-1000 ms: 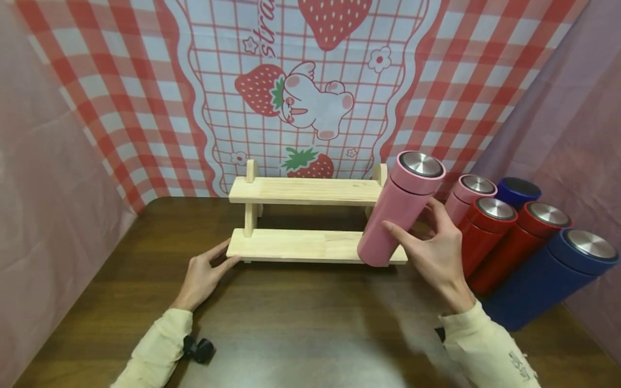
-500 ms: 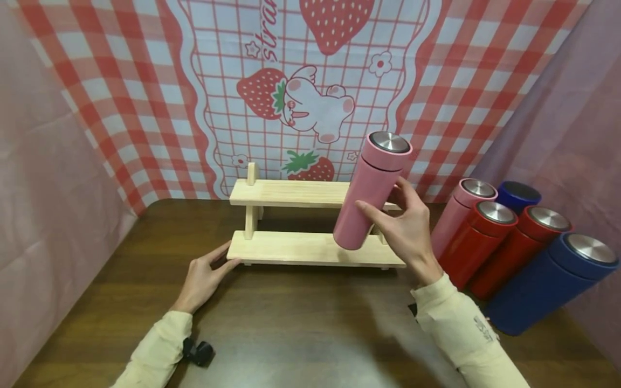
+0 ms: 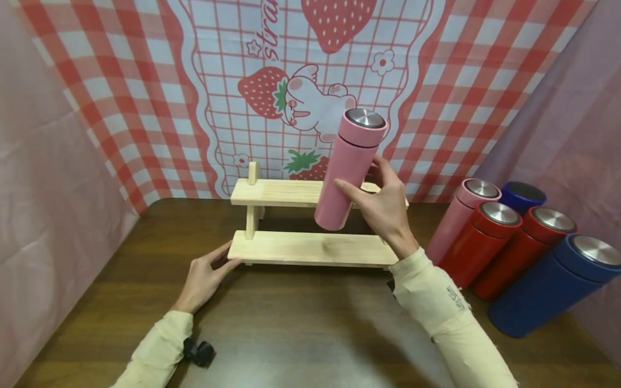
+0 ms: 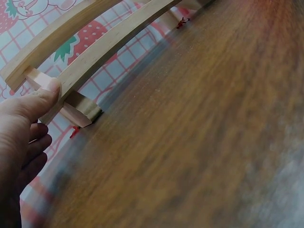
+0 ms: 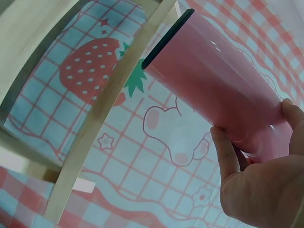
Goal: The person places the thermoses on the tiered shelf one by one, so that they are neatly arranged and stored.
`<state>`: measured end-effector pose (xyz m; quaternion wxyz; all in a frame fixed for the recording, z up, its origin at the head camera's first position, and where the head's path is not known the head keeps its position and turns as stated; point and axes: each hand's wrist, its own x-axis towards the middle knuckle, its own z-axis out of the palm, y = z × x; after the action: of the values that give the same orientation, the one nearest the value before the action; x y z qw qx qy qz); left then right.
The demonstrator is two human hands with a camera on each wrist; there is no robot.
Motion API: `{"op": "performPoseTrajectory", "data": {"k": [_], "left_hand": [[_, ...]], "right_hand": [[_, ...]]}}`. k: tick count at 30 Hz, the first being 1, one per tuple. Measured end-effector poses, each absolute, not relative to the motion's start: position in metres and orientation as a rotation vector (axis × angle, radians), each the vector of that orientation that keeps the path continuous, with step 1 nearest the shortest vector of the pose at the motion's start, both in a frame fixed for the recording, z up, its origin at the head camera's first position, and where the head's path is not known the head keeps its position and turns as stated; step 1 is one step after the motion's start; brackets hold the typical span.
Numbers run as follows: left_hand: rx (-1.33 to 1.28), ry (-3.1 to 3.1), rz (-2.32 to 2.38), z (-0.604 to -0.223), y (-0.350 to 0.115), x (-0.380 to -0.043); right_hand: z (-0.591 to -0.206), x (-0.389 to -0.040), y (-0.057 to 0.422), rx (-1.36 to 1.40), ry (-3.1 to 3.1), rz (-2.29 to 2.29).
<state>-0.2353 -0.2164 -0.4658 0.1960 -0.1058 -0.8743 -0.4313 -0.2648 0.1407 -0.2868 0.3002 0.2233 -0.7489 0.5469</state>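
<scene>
The pink flask [image 3: 343, 172] is hanging in the air in the right hand [image 3: 383, 207], whose thumb is pressing the near side while the fingers are curling round behind; its silvery lid disc [image 3: 366, 117] is tipping to the right. The base is showing just in front of the upper board [image 3: 269, 192], though whether it is touching the views are not settling. The left hand [image 3: 201, 277] is pinching the left corner of the lower board [image 3: 291, 249], thumb lying along the front edge. Holding such a smooth, glossy cylinder well is probably calling for firm, even pressure from both sides, since a slick coating could be slipping under a loose grip; righting the lean would be levelling the base, and watching its dark rim would be sparing the board's edge a knock. The left hand is best bracing without pulling, as the light rack could be sliding. Both boards are showing pale, fine-grained, squarely cut wood. Farther right, a second pink flask [image 3: 452, 226], a red flask [image 3: 475, 250], another red flask [image 3: 516, 256], a thicker matt blue flask [image 3: 553, 288] and a dark-topped flask [image 3: 524, 196] are standing clustered. The brown table [image 3: 291, 323] is gleaming faintly, and behind, a checked strawberry cloth [image 3: 160, 81] is hanging in soft folds.
</scene>
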Motion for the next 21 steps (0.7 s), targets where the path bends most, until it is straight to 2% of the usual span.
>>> {"op": "performPoseTrajectory", "data": {"k": [21], "left_hand": [[-0.271, -2.460, -1.221, -0.465, -0.216, -0.235]], "right_hand": [[-0.274, -0.297, 0.099, 0.625, -2.053, 1.469]]}}
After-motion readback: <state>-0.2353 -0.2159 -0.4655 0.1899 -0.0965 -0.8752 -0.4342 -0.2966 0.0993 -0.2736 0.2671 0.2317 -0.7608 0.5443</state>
